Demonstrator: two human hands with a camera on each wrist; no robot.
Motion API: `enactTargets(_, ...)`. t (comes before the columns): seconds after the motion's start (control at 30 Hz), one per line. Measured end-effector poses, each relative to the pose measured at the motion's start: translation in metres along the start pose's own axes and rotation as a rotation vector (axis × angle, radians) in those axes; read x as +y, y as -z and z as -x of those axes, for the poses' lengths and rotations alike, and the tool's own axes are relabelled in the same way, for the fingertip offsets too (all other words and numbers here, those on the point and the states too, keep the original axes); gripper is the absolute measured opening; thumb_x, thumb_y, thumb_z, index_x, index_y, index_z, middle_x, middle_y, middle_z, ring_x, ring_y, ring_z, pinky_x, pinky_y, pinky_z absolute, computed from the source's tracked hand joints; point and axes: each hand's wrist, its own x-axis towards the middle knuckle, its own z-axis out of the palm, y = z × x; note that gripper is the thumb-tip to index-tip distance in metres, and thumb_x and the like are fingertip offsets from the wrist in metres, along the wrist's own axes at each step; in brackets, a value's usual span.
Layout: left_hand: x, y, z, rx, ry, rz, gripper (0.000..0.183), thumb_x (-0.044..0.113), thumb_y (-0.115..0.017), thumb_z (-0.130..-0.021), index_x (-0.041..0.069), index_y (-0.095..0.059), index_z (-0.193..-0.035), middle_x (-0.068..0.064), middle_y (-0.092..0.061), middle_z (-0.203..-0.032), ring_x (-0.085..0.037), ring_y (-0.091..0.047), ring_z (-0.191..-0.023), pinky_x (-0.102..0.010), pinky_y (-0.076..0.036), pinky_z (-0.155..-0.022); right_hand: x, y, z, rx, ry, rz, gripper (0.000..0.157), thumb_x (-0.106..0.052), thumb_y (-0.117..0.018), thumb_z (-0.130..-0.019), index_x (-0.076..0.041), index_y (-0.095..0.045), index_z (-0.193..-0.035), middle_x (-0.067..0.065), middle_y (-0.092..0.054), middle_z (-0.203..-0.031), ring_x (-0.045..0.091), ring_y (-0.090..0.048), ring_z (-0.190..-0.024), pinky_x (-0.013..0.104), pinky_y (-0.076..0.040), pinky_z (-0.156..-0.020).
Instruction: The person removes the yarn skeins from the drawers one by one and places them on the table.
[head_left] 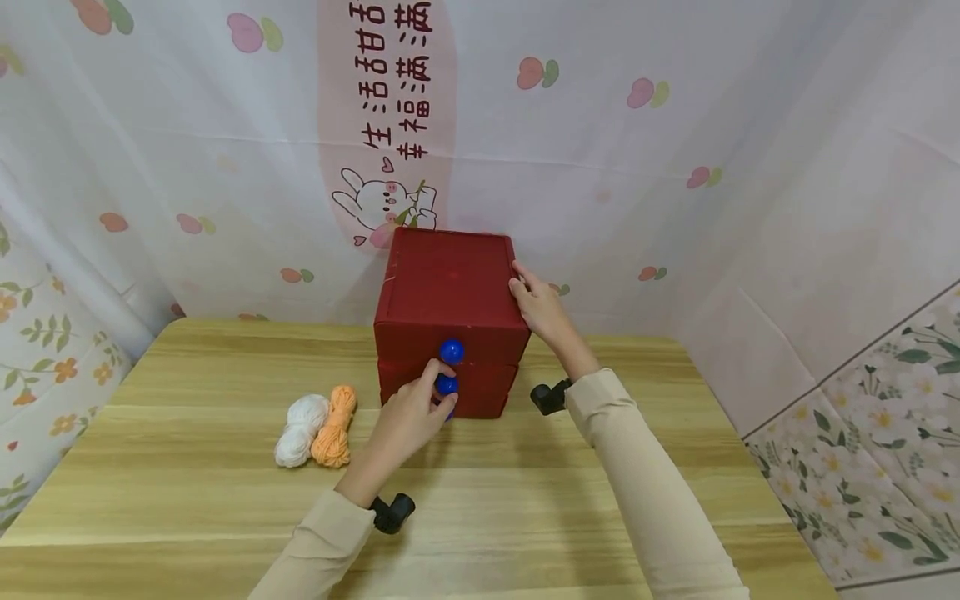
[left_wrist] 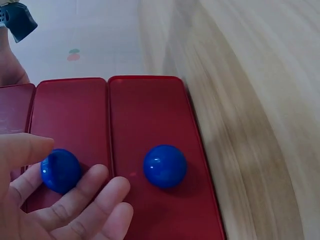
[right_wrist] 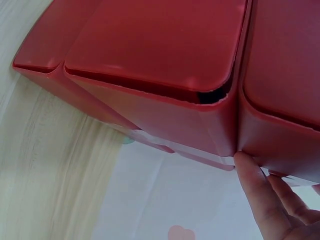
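Note:
A red drawer box with three stacked drawers stands at the back of the table, each drawer front bearing a round blue knob. My left hand is at the middle drawer, thumb and index finger pinching its blue knob, the other fingers loosely bent beside it. The bottom drawer's knob is partly hidden by that hand in the head view. The top drawer's knob sits just above my fingers. On the box's right side, my right hand rests with fingers extended, fingertips against the red wall.
Left of the box lie a white yarn skein and an orange yarn skein, side by side on the wooden table. A printed curtain hangs close behind the box. Black wrist cameras stick out from both wrists.

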Motion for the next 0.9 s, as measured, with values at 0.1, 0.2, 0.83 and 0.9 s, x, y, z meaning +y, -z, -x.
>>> enactTargets(0.1,0.0024,-0.0002,-0.0007,-0.013,0.009,-0.005,0.029,0.022,-0.061,-0.09,0.019,-0.047,-0.115,-0.001,-0.065,-0.083,-0.011,-0.06,-0.067,-0.024,-0.042,-0.048,0.001,0.0012,0.0008,0.0,-0.006,0.01,0.051,-0.032,-0.03,-0.102,-0.02,-0.017,-0.15,0.014,-0.032,-0.149,0.027,-0.038,-0.133,0.045,-0.031,-0.109)
enactTargets(0.2,0.0035,-0.001,-0.0007,-0.014,0.019,-0.007,0.03,0.02,-0.062,-0.09,0.018,-0.047,-0.115,-0.003,-0.065,-0.085,-0.011,-0.059,-0.064,-0.024,-0.041,-0.046,0.0009,0.0012,0.0011,0.0,-0.012,0.017,0.051,-0.033,-0.03,-0.102,-0.021,-0.017,-0.15,0.012,-0.028,-0.151,0.026,-0.034,-0.136,0.044,-0.029,-0.11)
enactTargets(0.83,0.003,-0.0005,-0.003,0.047,0.03,-0.017,0.026,0.021,-0.066,-0.086,0.018,-0.053,-0.108,0.0,-0.066,-0.073,-0.01,-0.058,-0.059,-0.025,-0.039,-0.044,-0.0005,0.0008,-0.0019,0.008,0.011,0.038,0.051,-0.033,-0.03,-0.102,-0.019,-0.018,-0.15,0.01,-0.024,-0.153,0.026,-0.032,-0.137,0.044,-0.027,-0.111)
enactTargets(0.9,0.0031,-0.0009,-0.0024,0.046,0.033,-0.009,0.026,0.021,-0.066,-0.086,0.019,-0.053,-0.108,0.0,-0.065,-0.072,-0.01,-0.057,-0.058,-0.025,-0.039,-0.044,-0.0002,0.0009,-0.0017,0.007,0.008,0.027,0.051,-0.033,-0.03,-0.102,-0.019,-0.018,-0.15,0.011,-0.025,-0.152,0.026,-0.034,-0.135,0.045,-0.029,-0.11)
